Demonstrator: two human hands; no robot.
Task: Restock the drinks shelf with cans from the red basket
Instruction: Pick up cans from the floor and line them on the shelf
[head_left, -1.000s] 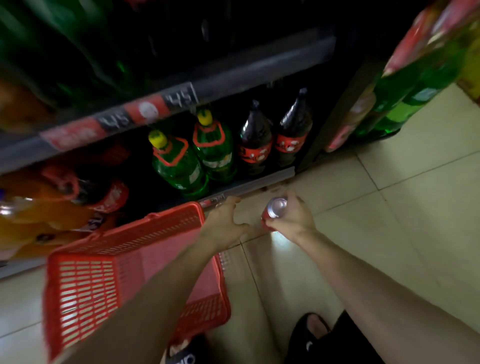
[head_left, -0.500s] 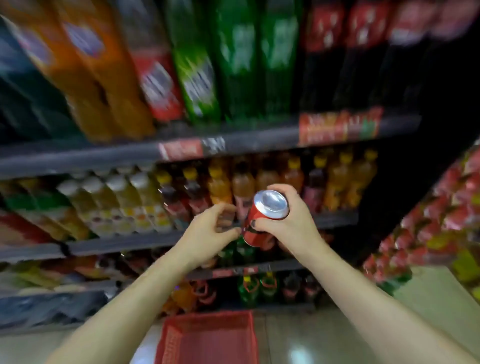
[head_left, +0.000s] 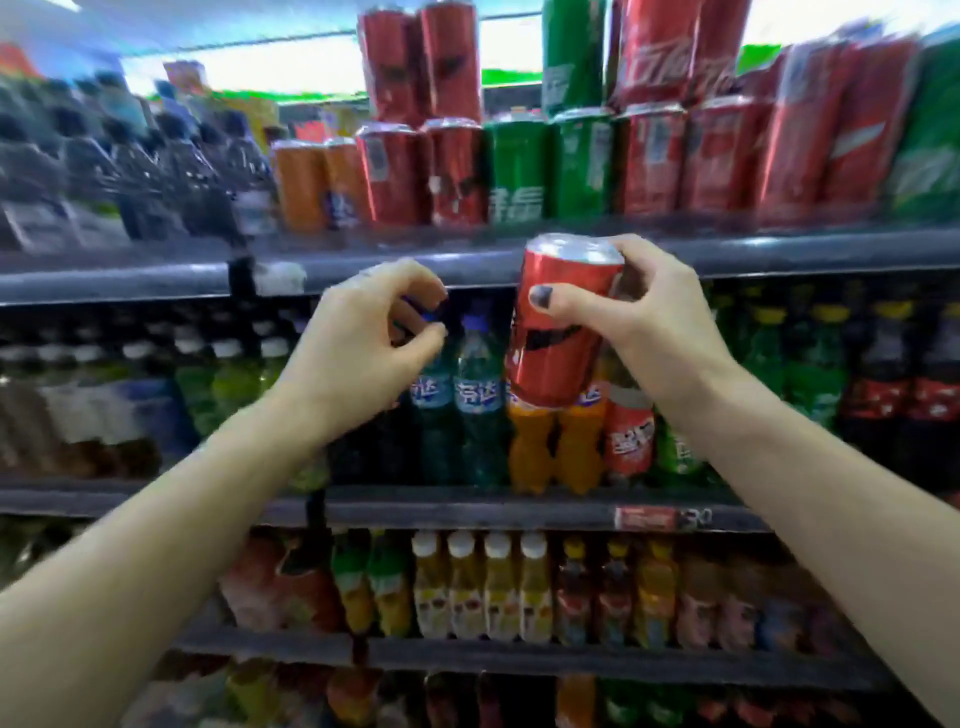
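While tilted in right hand (head_left: 660, 322), red can (head_left: 558, 327) below shelf edge (head_left: 779, 254).

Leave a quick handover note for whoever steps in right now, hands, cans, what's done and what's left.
Right hand: grips a red aluminium drink can, tilted, in front of the top can shelf.
Left hand: holds nothing, fingers loosely curled beside the can.
Red basket: out of view.
Done: one can is up at shelf height.
Left: probably set it among the red cans on that shelf, then fetch more.
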